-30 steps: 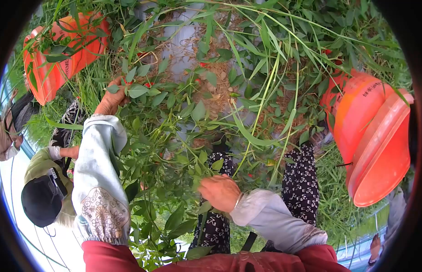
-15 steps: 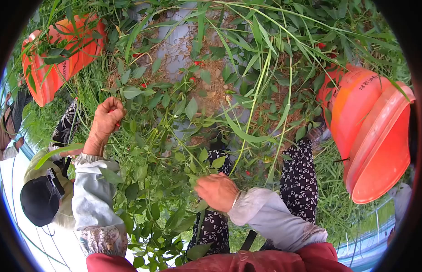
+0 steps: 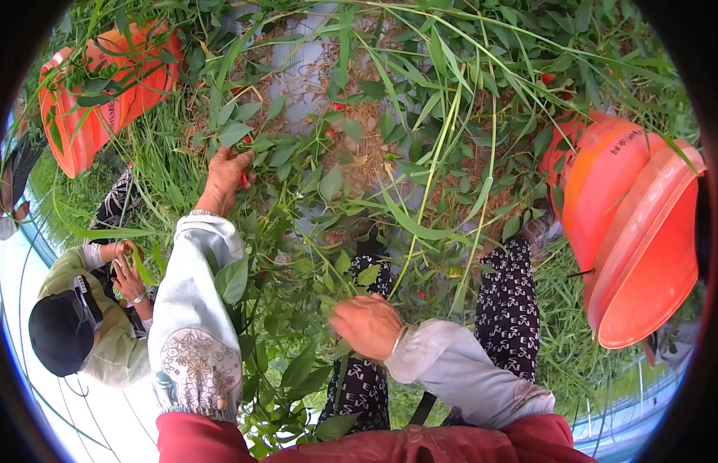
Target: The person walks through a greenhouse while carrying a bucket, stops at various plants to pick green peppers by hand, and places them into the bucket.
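Out to the left, my left hand reaches in among the leafy pepper plants. Its fingers are curled, with a bit of a red pepper showing at the fingertips. Just beyond it, another red pepper shows among the leaves. Low in the middle, my right hand is bent in against green foliage. Its fingers look closed, but the tips are blurred and what they hold is hidden. More red peppers show farther up between the plants.
An orange basket lies tipped at the right, and another orange basket stands at the upper left. A person in a black cap works at the left. Long grass blades cross the bed over grey sheeting.
My left hand has moved up and to the right, closer to the red pepper among the leaves, with red still in its fingers. The right hand stays nearly in place.
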A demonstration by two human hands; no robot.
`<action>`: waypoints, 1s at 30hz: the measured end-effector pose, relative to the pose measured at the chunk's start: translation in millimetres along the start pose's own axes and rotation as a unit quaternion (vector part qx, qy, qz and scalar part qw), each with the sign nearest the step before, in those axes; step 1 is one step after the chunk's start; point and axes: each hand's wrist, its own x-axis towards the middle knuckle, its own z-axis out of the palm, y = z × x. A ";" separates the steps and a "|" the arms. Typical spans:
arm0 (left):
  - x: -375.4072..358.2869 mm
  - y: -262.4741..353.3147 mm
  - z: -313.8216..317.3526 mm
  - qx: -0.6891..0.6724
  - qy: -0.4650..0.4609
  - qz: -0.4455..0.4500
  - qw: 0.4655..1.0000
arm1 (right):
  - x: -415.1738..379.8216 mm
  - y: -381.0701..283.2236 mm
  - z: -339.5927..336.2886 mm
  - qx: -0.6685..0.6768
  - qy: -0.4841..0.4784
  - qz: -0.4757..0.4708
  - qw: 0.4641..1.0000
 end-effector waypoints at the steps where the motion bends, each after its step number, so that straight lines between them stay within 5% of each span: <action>1: 4.7 -2.0 -2.6 -0.001 -0.001 0.002 1.000 | 0.8 -0.2 -1.0 -0.002 0.002 -0.001 1.000; 4: 12.3 -2.4 -12.2 -0.092 -0.075 -0.002 0.993 | 1.6 -1.7 0.6 0.000 0.006 0.004 1.000; 6: 10.8 0.1 -14.4 0.048 -0.048 0.008 0.998 | 2.1 0.2 2.3 0.007 0.005 -0.001 1.000; 13: -9.8 19.0 -25.8 0.173 0.033 0.123 0.977 | 1.8 -0.3 -0.3 0.017 0.005 0.003 1.000; 18: -12.1 36.5 -36.4 0.307 0.006 0.152 0.939 | 2.3 -2.6 0.7 0.009 -0.021 0.017 1.000; 20: -13.5 51.2 -40.6 0.696 0.038 0.215 0.684 | 2.8 -4.6 -1.5 -0.006 -0.040 0.023 0.999; 21: -17.8 57.4 -38.4 0.735 0.053 0.264 0.623 | 3.1 -5.1 -2.8 -0.021 -0.063 0.027 0.997; 24: -33.8 105.7 -29.3 0.739 0.094 0.302 0.595 | 2.7 -5.4 -1.5 -0.037 -0.083 0.039 0.995; 27: -54.0 156.2 -15.9 0.707 0.117 0.236 0.656 | 0.7 -3.7 5.7 -0.036 -0.052 0.023 0.998; 30: -61.3 170.6 -3.3 0.682 0.123 0.324 0.644 | 2.3 -11.3 -1.8 -0.035 -0.070 0.022 0.997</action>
